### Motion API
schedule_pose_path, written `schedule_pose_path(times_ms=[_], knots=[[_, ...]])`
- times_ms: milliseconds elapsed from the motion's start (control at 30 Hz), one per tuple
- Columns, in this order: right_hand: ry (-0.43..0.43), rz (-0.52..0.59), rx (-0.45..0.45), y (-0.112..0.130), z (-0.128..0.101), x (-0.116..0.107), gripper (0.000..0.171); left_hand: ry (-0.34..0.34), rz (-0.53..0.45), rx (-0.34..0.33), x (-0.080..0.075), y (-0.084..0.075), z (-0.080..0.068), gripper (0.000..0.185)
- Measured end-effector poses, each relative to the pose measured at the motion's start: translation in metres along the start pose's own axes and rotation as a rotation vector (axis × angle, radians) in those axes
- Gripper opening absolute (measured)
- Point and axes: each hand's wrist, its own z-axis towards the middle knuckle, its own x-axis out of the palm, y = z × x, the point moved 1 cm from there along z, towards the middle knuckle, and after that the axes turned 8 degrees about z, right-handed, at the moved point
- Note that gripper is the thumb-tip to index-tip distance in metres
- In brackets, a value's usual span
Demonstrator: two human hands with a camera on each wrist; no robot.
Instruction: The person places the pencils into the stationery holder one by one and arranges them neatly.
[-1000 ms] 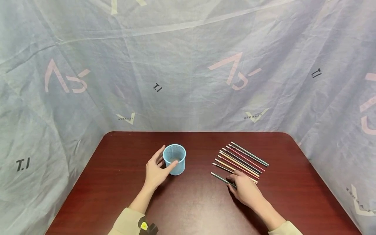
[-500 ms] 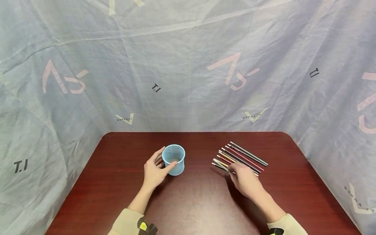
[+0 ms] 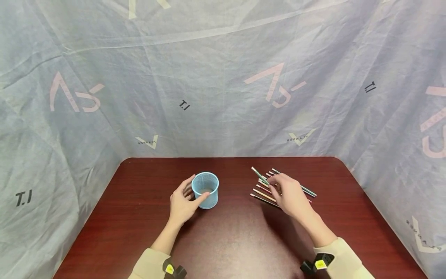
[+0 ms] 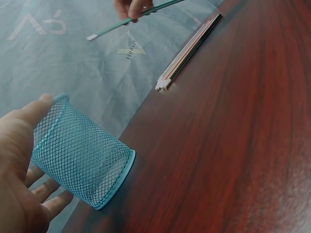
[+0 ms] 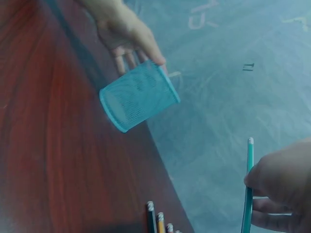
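A light blue mesh pencil cup [image 3: 209, 200] stands upright on the table, left of centre. My left hand [image 3: 182, 205] holds it from the left, thumb over the near rim and fingers round the far side. In the right wrist view nothing shows inside the cup [image 5: 138, 97]. My right hand [image 3: 292, 195] pinches a green pencil [image 3: 259, 175] between thumb and fingers, raised above the other pencils, its white-tipped end pointing up and left. Beneath that hand several pencils [image 4: 190, 51] lie side by side, partly hidden by it in the head view.
The dark red wooden table [image 3: 223, 240] has rounded far corners. Grey printed cloth [image 3: 216, 77] hangs behind it and along both sides. Black devices with yellow labels sit at both cuffs.
My right hand has lifted the green pencil from the near side of the row and carried it up and away over the other pencils. The left hand and cup stay in place.
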Motion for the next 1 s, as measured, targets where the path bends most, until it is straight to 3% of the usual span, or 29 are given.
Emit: schedule_pose_path(times_ms=[167, 433, 600, 733, 1000], knots=[[-0.029, 0.080, 0.101, 0.006, 0.015, -0.002, 0.015, -0.012, 0.004, -0.007, 0.000, -0.002, 0.000, 0.078], [-0.144, 0.248, 0.215, 0.017, 0.038, 0.003, 0.013, -0.057, -0.013, 0.009, 0.001, 0.003, 0.000, 0.078], [-0.196, 0.397, 0.213, 0.031, 0.054, 0.012, 0.012, -0.079, -0.034, 0.027, 0.001, 0.006, 0.000, 0.077], [-0.216, 0.457, 0.180, 0.043, 0.066, 0.019, 0.013, -0.068, -0.037, 0.020, 0.001, 0.006, 0.000, 0.077], [-0.200, 0.573, 0.152, 0.066, 0.088, 0.042, 0.014, -0.049, -0.015, 0.012, -0.001, 0.003, -0.001, 0.079]])
